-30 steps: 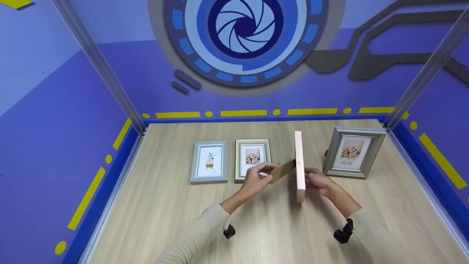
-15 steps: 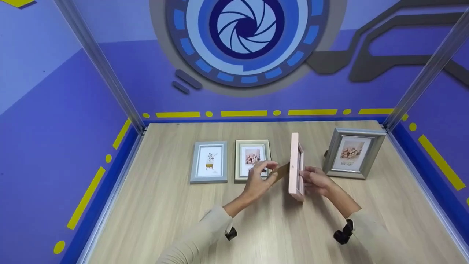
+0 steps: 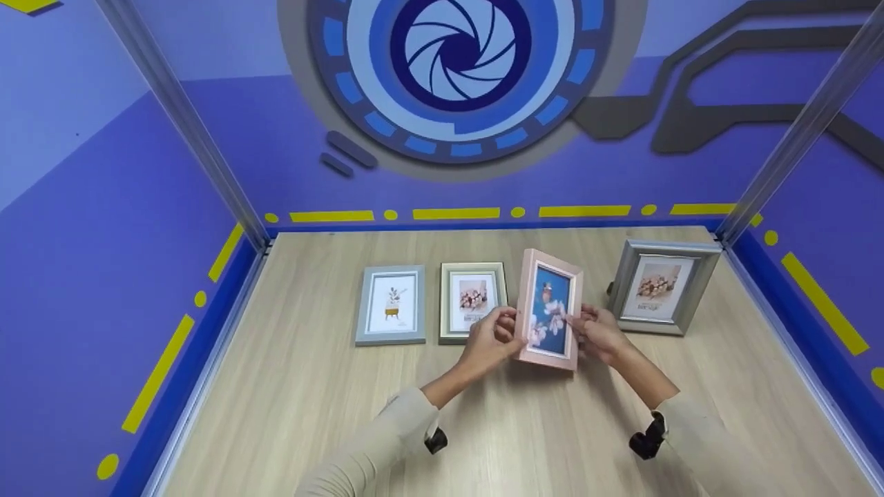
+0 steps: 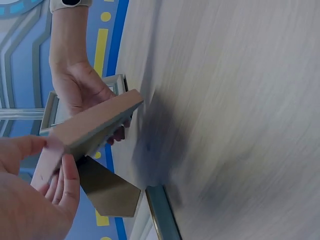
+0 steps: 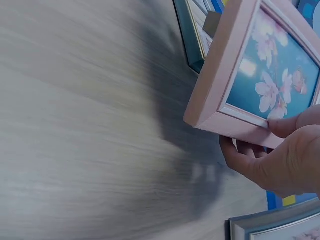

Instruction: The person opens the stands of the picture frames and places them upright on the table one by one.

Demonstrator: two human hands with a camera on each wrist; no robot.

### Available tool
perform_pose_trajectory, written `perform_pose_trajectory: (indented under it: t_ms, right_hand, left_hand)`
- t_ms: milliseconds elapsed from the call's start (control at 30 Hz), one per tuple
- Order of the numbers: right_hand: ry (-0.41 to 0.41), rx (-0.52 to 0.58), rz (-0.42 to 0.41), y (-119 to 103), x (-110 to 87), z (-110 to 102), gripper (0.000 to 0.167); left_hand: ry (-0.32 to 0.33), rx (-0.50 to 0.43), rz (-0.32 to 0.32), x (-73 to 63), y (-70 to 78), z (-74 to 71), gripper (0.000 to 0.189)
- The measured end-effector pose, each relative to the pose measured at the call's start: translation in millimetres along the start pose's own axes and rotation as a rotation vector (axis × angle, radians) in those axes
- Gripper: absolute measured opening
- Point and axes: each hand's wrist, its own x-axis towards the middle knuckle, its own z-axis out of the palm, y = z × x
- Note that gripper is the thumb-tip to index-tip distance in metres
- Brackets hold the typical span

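A pink picture frame (image 3: 550, 307) with a photo of pale blossoms on blue is held tilted upright over the table, its front toward me. My left hand (image 3: 489, 339) grips its left edge, thumb and fingers at the side. At the right edge, my right hand (image 3: 601, 335) pinches it, with the thumb on the front rim and fingers curled behind, as the right wrist view shows. Behind the frame a brown stand flap (image 4: 109, 192) sticks out in the left wrist view; the head view hides it.
Left of the hands, a blue-grey picture frame (image 3: 362, 307) and a champagne-coloured picture frame (image 3: 444, 307) lie on the wooden table (image 3: 311, 414). A larger silver picture frame (image 3: 625, 290) stands at the right. Blue printed walls (image 3: 207, 152) enclose the table.
The pink picture frame has turned from edge-on to show its front. My left hand has gone from the stand flap to the frame's left edge; the right hand keeps its hold.
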Motion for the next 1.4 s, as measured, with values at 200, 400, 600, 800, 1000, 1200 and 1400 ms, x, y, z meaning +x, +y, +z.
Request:
perform_pose_trajectory:
  t_ms: [200, 400, 600, 800, 1000, 1200, 1400]
  right_hand:
    - [0.146, -0.136, -0.030, -10, 1.3, 3, 0.062]
    - [0.228, -0.262, -0.097, -18, 1.1, 7, 0.062]
    - [0.247, -0.295, -0.158, -27, -0.1, 8, 0.059]
    - [0.279, -0.343, -0.220, -33, -1.2, 9, 0.056]
    - [0.315, -0.384, -0.250, -35, 1.8, 7, 0.056]
    - [0.349, -0.360, -0.283, -33, 7.5, 1, 0.061]
    - [0.348, -0.375, -0.294, -26, 13.5, -2, 0.065]
  left_hand:
    - [0.095, 0.088, -0.047, 3.8, -6.8, -1.2, 0.045]
    - [0.136, 0.174, -0.040, 10.6, -11.0, 0.5, 0.051]
    - [0.183, 0.224, -0.035, 19.0, -17.5, 2.1, 0.053]
    - [0.235, 0.251, -0.053, 34.4, -24.5, 7.4, 0.048]
    - [0.262, 0.213, -0.042, 55.1, -32.1, 17.9, 0.044]
    - [0.301, 0.237, -0.022, 73.8, -39.8, 32.1, 0.037]
    - [0.338, 0.288, -0.043, 83.8, -50.5, 45.8, 0.036]
